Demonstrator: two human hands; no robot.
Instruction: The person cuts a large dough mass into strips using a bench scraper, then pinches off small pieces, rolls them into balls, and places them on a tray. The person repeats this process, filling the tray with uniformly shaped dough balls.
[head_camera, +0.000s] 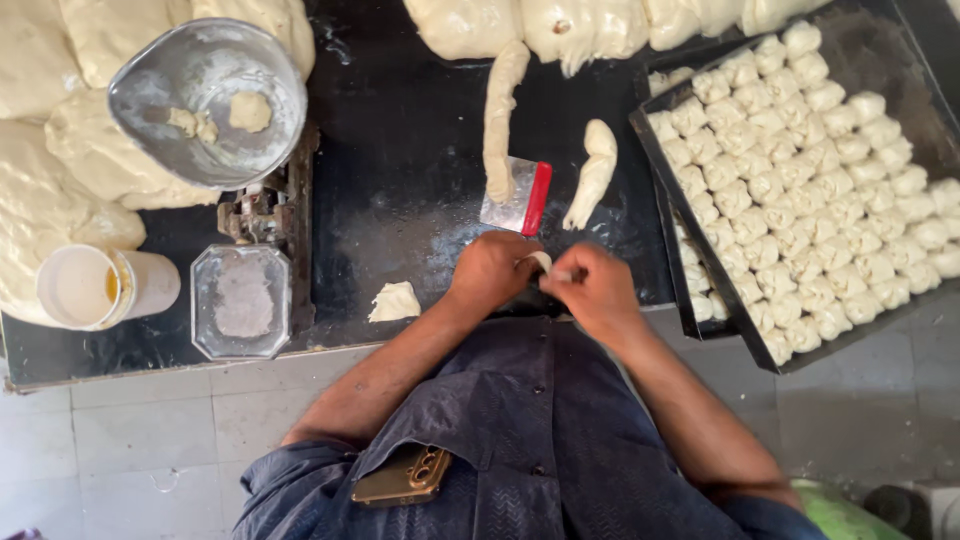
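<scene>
Left hand: the left hand is at the near edge of the black worktop, fingers curled in, pinching one end of a small pale piece of dough.
Right hand: the right hand is just to the right of the left one, almost touching it, fingers closed on the other side of the same small dough piece.
Dough piece: it sits between the two hands, only a little of it shows, so I cannot tell its full shape.
Scraper: a flat metal dough scraper with a red handle lies on the worktop just beyond the hands, tilted a little.
Dough ropes: a long pale rope of dough runs from the big mass of dough at the far edge down to the scraper and touches it; a shorter pale dough strip lies just right of the scraper.
Tray: a black rectangular baking tray stands at the right, turned at an angle, filled with rows of small pale dough portions.
Loose bit: a small flat scrap of dough lies on the worktop left of the left hand.
Scale: a metal weighing bowl with two lumps of dough in it sits at the far left, on a balance scale with a small metal square pan near it.
Cup: a white plastic cup lies on its side at the near left.
Pocket: a gold-coloured phone sticks out of the pocket of the dark blue shirt.
</scene>
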